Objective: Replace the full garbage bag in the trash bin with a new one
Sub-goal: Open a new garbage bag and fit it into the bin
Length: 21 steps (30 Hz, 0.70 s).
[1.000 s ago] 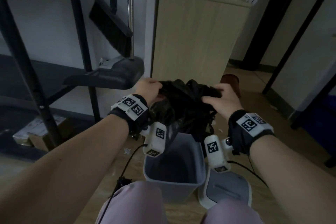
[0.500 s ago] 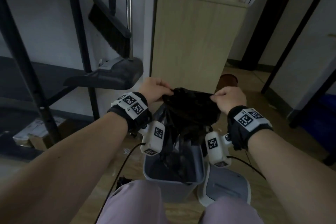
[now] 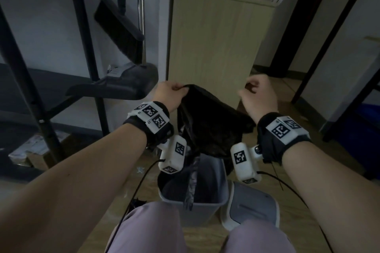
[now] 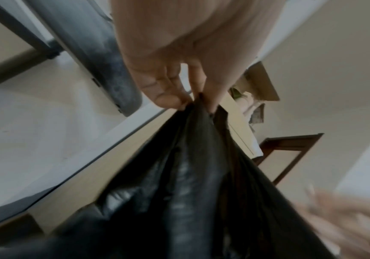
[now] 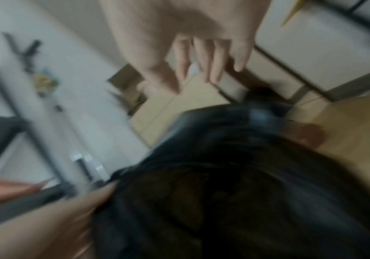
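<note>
The thumb and fingertips (image 4: 168,99) of the left hand (image 3: 170,95) pinch one bunched top corner of a thin, crinkled, glossy black plastic garbage bag (image 3: 211,123), its film gathered into long soft pleats below the pinch. The right hand (image 3: 260,96) is apart from the bag, just beside its other top edge, with fingers (image 5: 215,57) loosely extended and holding nothing; that wrist view is smeared by motion. The bag hangs in the air from the left hand, its tail trailing down into the mouth of a small grey rectangular plastic trash bin (image 3: 193,201) with smooth walls and rounded corners. The bin stands on a pale wood-grain floor (image 3: 298,211), and a grey-and-white rounded bin lid (image 3: 250,205) lies flat on the floor against the bin's right side. Behind the bag rises a light matte wooden cabinet (image 3: 216,37). To its left, a black-bristled broom (image 3: 121,26) and dark plastic dustpan (image 3: 123,84) lean at a white wall, beside a black metal shelf frame (image 3: 20,72).
</note>
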Tool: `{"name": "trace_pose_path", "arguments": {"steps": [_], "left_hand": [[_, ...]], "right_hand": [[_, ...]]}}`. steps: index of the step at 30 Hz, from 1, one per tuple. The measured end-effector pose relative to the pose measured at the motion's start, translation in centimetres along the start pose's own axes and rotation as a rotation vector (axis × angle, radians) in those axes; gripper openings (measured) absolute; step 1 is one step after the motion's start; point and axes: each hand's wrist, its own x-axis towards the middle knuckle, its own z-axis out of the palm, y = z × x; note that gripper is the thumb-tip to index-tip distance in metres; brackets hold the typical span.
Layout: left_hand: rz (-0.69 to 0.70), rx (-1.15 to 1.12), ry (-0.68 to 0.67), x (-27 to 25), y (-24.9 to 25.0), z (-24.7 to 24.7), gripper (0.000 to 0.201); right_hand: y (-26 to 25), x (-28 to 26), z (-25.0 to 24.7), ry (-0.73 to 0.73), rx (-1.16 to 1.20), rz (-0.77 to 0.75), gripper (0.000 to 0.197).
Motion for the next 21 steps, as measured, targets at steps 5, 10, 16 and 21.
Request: {"name": "trace_pose_path", "arguments": {"steps": [5, 10, 16, 21], "left_hand": [[0.042, 0.028, -0.106, -1.0, 0.9, 0.9, 0.018], [0.073, -0.045, -0.192, -1.3, 0.9, 0.6, 0.020], [0.162, 0.274, -0.298, -1.6, 0.3, -0.2, 0.038], [0.198, 0.436, -0.384, -2.5, 0.4, 1.0, 0.033]], "right_hand": [[-2.8, -1.8, 2.4, -0.362, -0.150, -0.257, 0.015], [-1.2, -1.5, 2.8, -0.417, -0.297, -0.134, 0.016], [0.1, -0.6, 1.5, -0.215, -0.246, -0.010, 0.034], [-0.5, -0.4, 1.4, -0.201, -0.108, -0.031, 0.040]]}}
